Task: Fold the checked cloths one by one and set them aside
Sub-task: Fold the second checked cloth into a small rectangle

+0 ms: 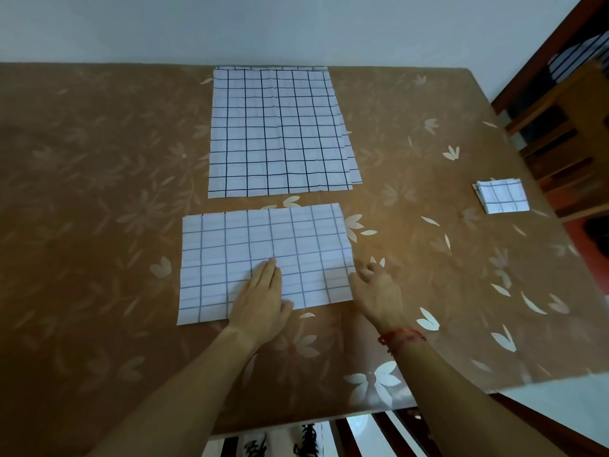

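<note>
White checked cloths (267, 258) (dark gridlines), brown floral tablecloth (99, 179)

A half-folded cloth (263, 255) lies before the flat stack (280, 130), folded pile (502, 196) far right.

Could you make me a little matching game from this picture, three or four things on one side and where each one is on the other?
Things:
1. left hand
2. right hand
3. stack of unfolded cloths
4. small folded pile

Places:
A. far side of the table, middle
B. flat on the near cloth
C. near the table's right edge
D. at the near cloth's right edge

Pairs: 1-B, 2-D, 3-A, 4-C
</note>
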`<state>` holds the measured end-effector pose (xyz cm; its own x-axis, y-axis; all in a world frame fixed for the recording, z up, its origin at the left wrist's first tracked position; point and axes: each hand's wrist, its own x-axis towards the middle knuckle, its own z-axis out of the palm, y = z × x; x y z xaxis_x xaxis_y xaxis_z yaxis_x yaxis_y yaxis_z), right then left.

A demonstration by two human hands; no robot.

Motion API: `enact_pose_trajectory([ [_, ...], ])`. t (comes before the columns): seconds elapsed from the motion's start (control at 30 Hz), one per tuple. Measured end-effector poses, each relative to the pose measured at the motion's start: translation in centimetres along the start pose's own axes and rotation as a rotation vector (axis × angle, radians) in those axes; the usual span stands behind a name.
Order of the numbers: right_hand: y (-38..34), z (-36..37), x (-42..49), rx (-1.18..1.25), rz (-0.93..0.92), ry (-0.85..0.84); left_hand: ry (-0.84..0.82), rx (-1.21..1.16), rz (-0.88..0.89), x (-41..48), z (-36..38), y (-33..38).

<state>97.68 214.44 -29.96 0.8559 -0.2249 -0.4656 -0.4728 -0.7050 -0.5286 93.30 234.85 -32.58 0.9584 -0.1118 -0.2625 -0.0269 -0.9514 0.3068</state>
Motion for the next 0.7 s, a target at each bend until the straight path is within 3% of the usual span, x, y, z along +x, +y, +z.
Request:
enact_pose_trajectory([
  [0.13,0.0,-0.7,0.8,0.179,0.130,-0.026,0.005,0.019,0.000,-0.1,0.1,0.0],
  [0.33,0.4,-0.2,1.8,0.194,0.174,-0.065,-0.005,0.037,-0.004,-0.2,0.1,0.0],
  [0.7,-0.1,-0.3,-1.6,0.438,0.191,-0.403,-0.019,0.113,-0.008,-0.9,0.3,2.2],
])
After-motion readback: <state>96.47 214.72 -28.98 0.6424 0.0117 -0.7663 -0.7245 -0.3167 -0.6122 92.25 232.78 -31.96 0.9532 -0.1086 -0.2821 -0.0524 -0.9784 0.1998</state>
